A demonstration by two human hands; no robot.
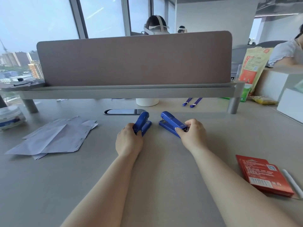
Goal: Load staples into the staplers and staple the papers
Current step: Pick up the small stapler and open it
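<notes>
Left grip (129, 141) holds first stapler (143, 121), right grip (192, 133) second stapler (170, 121); two staplers.

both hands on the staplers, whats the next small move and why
Probably swing open the top of the right stapler: the right hand pinches its rear end, both it and the left stapler, gripped by the left hand, look closed, and the red boxes lie untouched at the right.

Bright window (49, 18) daylight, soft shadows (edges bowed, slightly blurred)
</notes>
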